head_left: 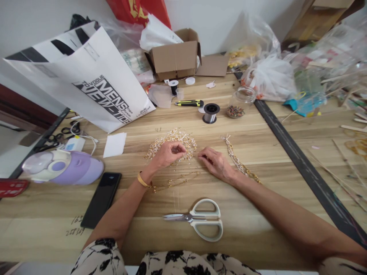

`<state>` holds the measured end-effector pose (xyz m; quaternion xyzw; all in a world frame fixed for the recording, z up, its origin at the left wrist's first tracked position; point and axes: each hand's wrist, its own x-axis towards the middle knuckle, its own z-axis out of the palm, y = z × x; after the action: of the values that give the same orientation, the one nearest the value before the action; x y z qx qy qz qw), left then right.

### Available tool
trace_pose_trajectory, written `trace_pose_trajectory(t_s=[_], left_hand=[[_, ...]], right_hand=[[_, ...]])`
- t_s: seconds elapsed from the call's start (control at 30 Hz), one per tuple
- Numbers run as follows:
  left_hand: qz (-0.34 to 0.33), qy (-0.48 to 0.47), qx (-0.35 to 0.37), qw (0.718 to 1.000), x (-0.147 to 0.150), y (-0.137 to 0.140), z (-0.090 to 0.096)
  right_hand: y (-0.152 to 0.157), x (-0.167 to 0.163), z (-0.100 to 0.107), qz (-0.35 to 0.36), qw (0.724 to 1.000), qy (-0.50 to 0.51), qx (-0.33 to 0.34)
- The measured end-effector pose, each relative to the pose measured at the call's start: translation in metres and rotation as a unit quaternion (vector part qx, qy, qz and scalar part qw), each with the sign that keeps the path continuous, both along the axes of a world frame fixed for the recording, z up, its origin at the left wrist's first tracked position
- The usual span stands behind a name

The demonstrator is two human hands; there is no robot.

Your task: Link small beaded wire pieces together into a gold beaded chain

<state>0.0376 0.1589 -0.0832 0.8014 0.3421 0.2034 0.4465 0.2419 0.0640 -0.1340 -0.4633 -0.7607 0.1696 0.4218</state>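
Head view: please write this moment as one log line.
left hand: at bead pile; right hand: beside it; holding: unclear; scissors: lying on table

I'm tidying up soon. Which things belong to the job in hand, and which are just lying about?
Likely in use:
bead pile by the left hand
beaded strand beside the right hand
silvery spool
scissors

Probably lying about:
phone
purple bottle
white bag

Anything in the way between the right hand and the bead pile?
Nothing visible stands between the right hand and the bead pile; the hand is just to the pile's right. The scissors lie nearer the person and the large spool stands beyond, both off that short path.
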Motion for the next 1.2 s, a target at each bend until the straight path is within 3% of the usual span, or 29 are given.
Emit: trace_pose_trajectory(t_s=[0.3,0.47,1.2], left_hand=[[-0.08,0.127,0.135,0.979,0.004,-0.007,-0.001],[-0.099,0.143,0.193,0.966,0.006,-0.011,-0.002],[-0.083,0.102,0.173,0.976,0.019,-0.028,-0.003]], right_hand=[[0.0,0.0,0.0,0.006,1.0,0.004,0.007],[-0.001,-0.001,-0.001,0.017,1.0,-0.001,0.024],[-0.002,-0.001,0.0,0.038,0.999,-0.019,0.022]])
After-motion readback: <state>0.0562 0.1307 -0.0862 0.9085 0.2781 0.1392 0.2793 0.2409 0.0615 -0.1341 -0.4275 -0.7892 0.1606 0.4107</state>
